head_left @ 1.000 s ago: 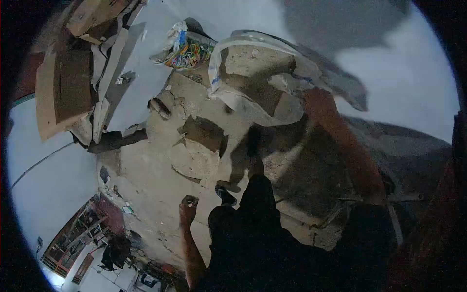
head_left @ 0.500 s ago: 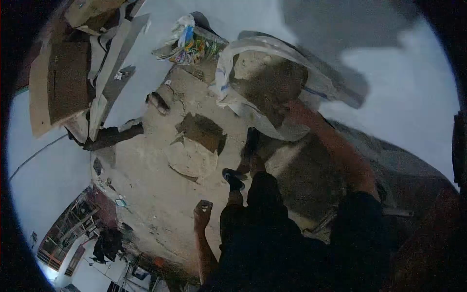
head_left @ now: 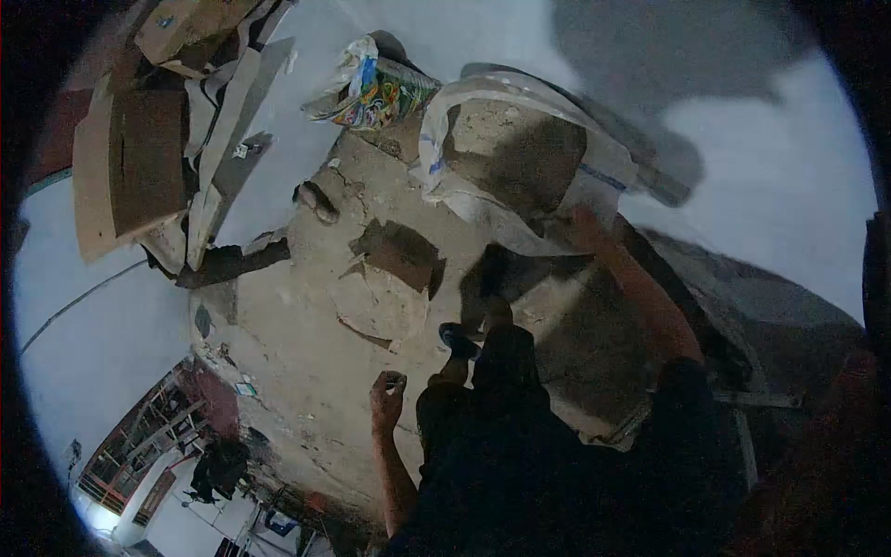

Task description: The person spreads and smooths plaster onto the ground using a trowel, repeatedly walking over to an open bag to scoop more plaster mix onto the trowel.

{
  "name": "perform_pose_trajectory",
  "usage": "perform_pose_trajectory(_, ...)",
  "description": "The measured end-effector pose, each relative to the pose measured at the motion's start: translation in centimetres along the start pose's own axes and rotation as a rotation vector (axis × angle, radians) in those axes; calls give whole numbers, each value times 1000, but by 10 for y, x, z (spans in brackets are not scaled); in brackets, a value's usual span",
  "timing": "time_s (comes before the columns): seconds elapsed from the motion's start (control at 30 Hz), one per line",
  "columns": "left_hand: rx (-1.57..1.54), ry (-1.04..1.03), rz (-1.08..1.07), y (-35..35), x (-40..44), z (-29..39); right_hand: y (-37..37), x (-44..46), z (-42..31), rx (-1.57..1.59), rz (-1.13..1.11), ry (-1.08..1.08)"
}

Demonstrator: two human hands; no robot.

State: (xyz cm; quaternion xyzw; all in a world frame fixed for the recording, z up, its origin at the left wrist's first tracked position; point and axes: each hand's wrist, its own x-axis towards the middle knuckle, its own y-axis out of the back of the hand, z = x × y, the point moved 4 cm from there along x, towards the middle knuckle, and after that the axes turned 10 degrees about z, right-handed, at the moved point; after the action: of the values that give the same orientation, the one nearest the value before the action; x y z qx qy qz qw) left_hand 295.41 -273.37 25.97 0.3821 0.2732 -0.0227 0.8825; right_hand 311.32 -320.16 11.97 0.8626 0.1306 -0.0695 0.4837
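A white sack (head_left: 483,212) with blue stripes stands wide open, with sandy brown material (head_left: 515,153) inside. At the sack's near right rim is my right hand (head_left: 587,230), dark and blurred; its fingers cannot be told apart from the sack's edge. My left hand (head_left: 387,395) hangs low over the dusty floor, away from the sack. Its fingers are curled, with a small pale spot between them that I cannot make out. A torn piece of cardboard (head_left: 399,255) lies on the floor between the sack and my left hand.
A colourful filled bag (head_left: 385,93) leans at the wall beside the sack. Cardboard boxes (head_left: 139,167) stand at the upper left. A brown object (head_left: 317,201) lies near the wall. My foot (head_left: 458,341) is on the floor, and a metal bar (head_left: 756,399) lies at the right.
My right hand has moved down along the sack's rim, towards me. The sack's mouth has opened wider, showing more of the material. My left hand has shifted slightly right.
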Motion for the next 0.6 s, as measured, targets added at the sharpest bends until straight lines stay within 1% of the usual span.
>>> perform_pose_trajectory(0.07,-1,-31,-2,4,-2,11,-5,-9,15,184,92,-286)
perform_pose_trajectory(0.1,2,-33,-1,7,-5,7,-8,-12,18,187,94,-287)
perform_pose_trajectory(0.17,27,27,3,9,-11,-8,10,-16,3,270,-148,-359)
perform_pose_trajectory(0.3,37,-56,48,16,-11,-8,17,-35,-4,355,-135,-393)
perform_pose_trajectory(0.37,-90,-65,52,21,-12,-4,20,-40,-5,183,40,-357)
perform_pose_trajectory(0.4,-93,-66,53,24,-13,-1,23,-44,-9,180,42,-356)
perform_pose_trajectory(0.47,-32,54,23,29,-17,5,49,-47,-37,536,123,-457)
perform_pose_trajectory(0.5,-35,52,24,30,-20,2,67,-45,-55,533,125,-455)
perform_pose_trajectory(0.53,-12,-12,22,31,-22,1,84,-44,-71,513,109,-567)
perform_pose_trajectory(0.57,12,-76,21,32,-24,1,84,-47,-70,501,104,-623)
perform_pose_trajectory(0.6,9,-81,22,32,-27,-1,85,-50,-69,490,100,-678)
